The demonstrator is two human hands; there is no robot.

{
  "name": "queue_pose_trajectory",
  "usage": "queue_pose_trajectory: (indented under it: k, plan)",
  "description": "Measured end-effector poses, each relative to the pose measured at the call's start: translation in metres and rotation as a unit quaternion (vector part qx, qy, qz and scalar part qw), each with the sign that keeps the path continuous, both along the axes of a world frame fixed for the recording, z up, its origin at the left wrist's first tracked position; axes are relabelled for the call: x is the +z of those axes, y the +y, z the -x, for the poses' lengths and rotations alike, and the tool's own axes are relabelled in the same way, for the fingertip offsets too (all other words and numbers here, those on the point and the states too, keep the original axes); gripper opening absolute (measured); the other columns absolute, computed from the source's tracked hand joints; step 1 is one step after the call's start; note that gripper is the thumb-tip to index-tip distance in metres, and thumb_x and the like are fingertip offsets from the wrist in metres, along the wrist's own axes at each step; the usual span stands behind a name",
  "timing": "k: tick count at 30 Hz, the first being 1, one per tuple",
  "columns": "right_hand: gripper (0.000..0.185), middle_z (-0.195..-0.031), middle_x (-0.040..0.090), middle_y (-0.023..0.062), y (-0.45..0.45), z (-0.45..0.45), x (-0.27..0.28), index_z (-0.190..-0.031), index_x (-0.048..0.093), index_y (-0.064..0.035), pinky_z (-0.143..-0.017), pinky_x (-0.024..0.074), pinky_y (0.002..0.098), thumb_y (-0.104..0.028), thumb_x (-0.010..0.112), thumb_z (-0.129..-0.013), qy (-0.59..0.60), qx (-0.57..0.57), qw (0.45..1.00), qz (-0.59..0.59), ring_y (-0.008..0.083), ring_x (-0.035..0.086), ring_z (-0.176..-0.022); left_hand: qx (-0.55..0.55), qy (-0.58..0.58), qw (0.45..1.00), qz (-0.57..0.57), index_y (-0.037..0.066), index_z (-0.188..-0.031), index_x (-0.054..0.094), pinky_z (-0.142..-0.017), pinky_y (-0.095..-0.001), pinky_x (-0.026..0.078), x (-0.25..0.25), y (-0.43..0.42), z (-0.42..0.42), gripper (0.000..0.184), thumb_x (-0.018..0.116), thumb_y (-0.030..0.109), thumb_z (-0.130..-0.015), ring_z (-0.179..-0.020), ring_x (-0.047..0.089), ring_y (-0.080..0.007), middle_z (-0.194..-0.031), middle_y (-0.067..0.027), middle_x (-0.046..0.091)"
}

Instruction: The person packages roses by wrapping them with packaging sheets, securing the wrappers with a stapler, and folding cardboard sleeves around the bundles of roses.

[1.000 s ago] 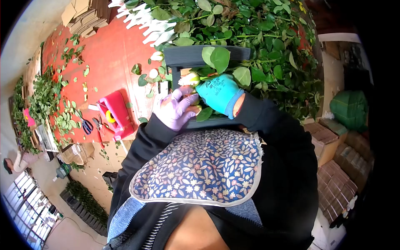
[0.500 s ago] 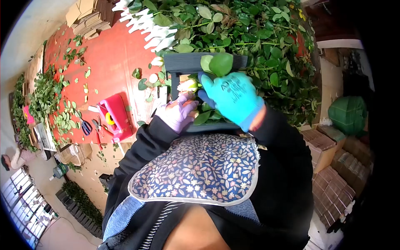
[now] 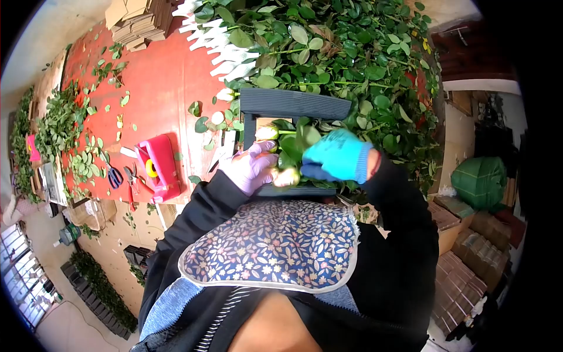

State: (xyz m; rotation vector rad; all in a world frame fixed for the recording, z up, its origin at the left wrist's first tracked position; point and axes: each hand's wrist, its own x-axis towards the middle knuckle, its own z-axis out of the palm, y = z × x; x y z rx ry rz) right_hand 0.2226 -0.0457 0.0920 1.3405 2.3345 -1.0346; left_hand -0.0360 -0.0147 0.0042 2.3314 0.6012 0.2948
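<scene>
My left hand (image 3: 251, 169), in a thin purple glove, has its fingers curled against the pale pink and cream rose heads. One rose head (image 3: 286, 177) lies at its thumb, and another rose (image 3: 267, 132) sits just above its fingers. Both are inside a black ribbed frame (image 3: 296, 104) on the table. My right hand (image 3: 339, 157) wears a teal coated glove and is closed over the leafy stems to the right of the heads. Its dark fingertips point left, and the stem in its grip is mostly hidden. Green leaves (image 3: 287, 159) show between the hands.
Leafy rose stems (image 3: 352, 53) are heaped behind the frame, beside white netting sleeves (image 3: 226, 50). On the red table (image 3: 164, 82) are a pink tape dispenser (image 3: 161, 167), scissors (image 3: 114, 178), pruners (image 3: 131, 176) and stacked cardboard (image 3: 138, 23). A green bundle (image 3: 479, 182) stands right.
My right hand has moved right and down from above the rose heads. A second rose head now shows near my left thumb. The view has shifted slightly.
</scene>
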Motion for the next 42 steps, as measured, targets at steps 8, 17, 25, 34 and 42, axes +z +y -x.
queue_pose_trajectory:
  k: [8,17,25,34,42]
  plan:
    - [0.031,-0.061,0.061,0.0063,0.008,0.012,-0.021,-0.080,0.063,-0.0074,-0.052,0.0476,0.0337,-0.037,0.060,-0.091,0.130,-0.140,0.982,0.003,0.0203,0.061,-0.052,0.003,0.028,1.000,0.013,0.009,-0.110,0.063,-0.074,-0.0355,0.056,0.011,-0.002,-0.003,0.043,0.075,0.017,-0.070,-0.090,0.067,-0.0281,-0.127,-0.0139,0.057]
    - [0.012,-0.070,0.063,0.0105,0.011,0.041,-0.059,-0.083,0.061,-0.0047,-0.044,0.0449,0.0445,-0.015,0.058,-0.078,-0.093,-0.025,0.945,-0.314,0.0259,0.065,-0.057,0.017,0.059,0.998,0.019,0.010,-0.112,0.062,-0.074,-0.0352,0.056,0.016,-0.008,-0.003,0.042,0.074,0.016,-0.073,-0.090,0.068,-0.0279,-0.127,-0.0116,0.058]
    - [0.011,-0.074,0.064,0.0074,0.011,0.035,-0.060,-0.086,0.063,-0.0097,-0.059,0.0508,0.0405,-0.016,0.056,-0.081,0.018,-0.133,0.964,-0.228,0.0267,0.067,-0.070,0.023,0.055,0.998,0.003,0.012,-0.115,0.062,-0.075,-0.0349,0.057,0.022,-0.010,-0.003,0.043,0.073,0.017,-0.074,-0.090,0.068,-0.0270,-0.131,-0.0084,0.058]
    - [0.012,-0.075,0.065,0.0085,0.009,0.034,-0.074,-0.088,0.062,-0.0107,-0.061,0.0513,0.0435,-0.019,0.056,-0.083,-0.008,-0.142,0.974,-0.177,0.0284,0.066,-0.070,0.016,0.062,0.998,0.006,0.013,-0.117,0.059,-0.074,-0.0336,0.056,0.018,-0.007,-0.003,0.049,0.075,0.014,-0.071,-0.091,0.067,-0.0256,-0.133,-0.0083,0.054]
    - [0.011,-0.077,0.066,0.0068,0.007,0.034,-0.076,-0.088,0.063,-0.0115,-0.062,0.0508,0.0430,-0.018,0.055,-0.082,0.013,-0.157,0.969,-0.189,0.0274,0.067,-0.072,0.001,0.118,0.992,0.041,0.008,-0.127,0.053,-0.089,-0.0376,0.053,0.030,0.008,-0.012,0.069,0.082,0.017,-0.065,-0.112,0.060,-0.0341,-0.144,-0.0137,0.042]
